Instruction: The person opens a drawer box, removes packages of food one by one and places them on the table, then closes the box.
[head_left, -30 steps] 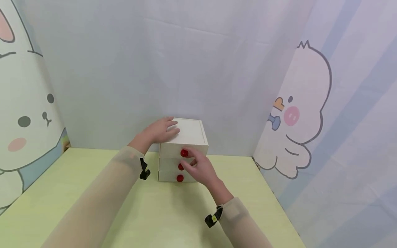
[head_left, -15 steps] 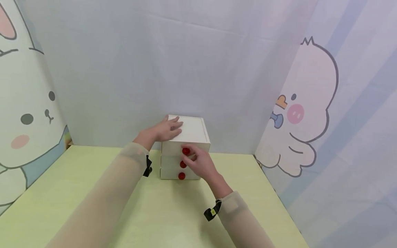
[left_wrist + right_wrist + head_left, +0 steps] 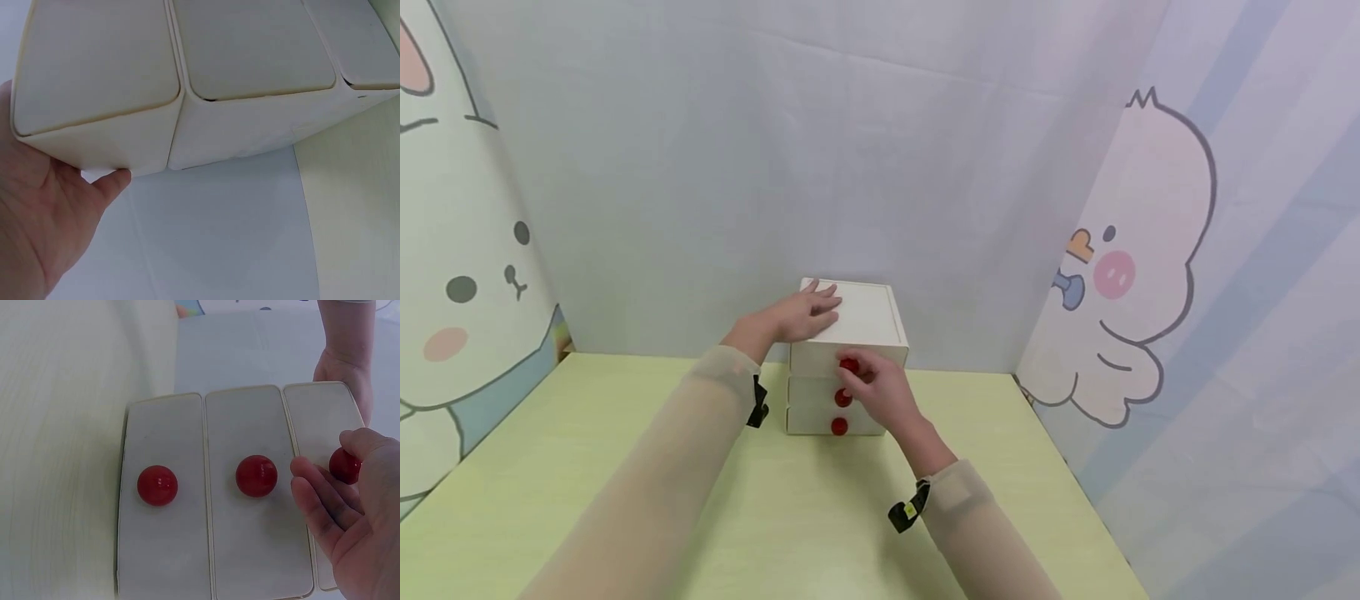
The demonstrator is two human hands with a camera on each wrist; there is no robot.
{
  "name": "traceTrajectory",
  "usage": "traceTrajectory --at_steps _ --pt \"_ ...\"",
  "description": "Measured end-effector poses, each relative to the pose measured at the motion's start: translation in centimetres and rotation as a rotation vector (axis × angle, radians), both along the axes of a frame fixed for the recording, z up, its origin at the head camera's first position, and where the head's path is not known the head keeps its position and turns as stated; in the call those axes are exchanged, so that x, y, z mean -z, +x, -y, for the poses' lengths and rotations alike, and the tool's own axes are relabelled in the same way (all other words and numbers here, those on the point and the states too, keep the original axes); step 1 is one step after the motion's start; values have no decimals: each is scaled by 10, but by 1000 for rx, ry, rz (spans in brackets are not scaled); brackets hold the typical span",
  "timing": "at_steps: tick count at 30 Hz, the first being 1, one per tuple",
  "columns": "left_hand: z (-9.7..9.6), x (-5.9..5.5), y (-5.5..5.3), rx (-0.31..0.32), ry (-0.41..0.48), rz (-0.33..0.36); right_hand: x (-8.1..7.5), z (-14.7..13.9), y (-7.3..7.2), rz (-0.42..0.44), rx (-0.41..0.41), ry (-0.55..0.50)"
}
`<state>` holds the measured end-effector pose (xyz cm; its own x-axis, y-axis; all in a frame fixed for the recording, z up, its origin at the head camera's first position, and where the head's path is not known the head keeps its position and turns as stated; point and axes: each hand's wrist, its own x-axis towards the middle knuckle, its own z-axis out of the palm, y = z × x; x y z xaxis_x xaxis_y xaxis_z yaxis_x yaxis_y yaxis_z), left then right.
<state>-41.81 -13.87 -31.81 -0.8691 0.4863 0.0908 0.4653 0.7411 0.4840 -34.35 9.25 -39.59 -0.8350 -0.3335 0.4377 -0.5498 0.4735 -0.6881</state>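
Red and round in the head view: pinching the top knob [image 3: 848,364], on the front of the drawer unit [image 3: 872,313], with the right hand [image 3: 882,389]; resting the left hand [image 3: 797,317], fingers spread, on the unit's flat white top. Standing on a pale green table [image 3: 812,517]. In the left wrist view, showing smooth, round-cornered panels [image 3: 256,50] of the unit beside the left hand. In the right wrist view, gleaming ball-like below the pinched one on the unit: two lower knobs [image 3: 256,476].

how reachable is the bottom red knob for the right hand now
Likely yes: nothing covers the bottom red knob, and the right hand is nearby, though it holds the top red knob.
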Motion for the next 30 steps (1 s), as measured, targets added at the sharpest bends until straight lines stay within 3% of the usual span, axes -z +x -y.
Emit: traceTrajectory --at_steps 7,30 --pt "0 3 2 -9 32 39 1 1 2 -1 -5 -20" --pt "2 5 0 -10 50 25 2 3 0 -43 -14 -24"
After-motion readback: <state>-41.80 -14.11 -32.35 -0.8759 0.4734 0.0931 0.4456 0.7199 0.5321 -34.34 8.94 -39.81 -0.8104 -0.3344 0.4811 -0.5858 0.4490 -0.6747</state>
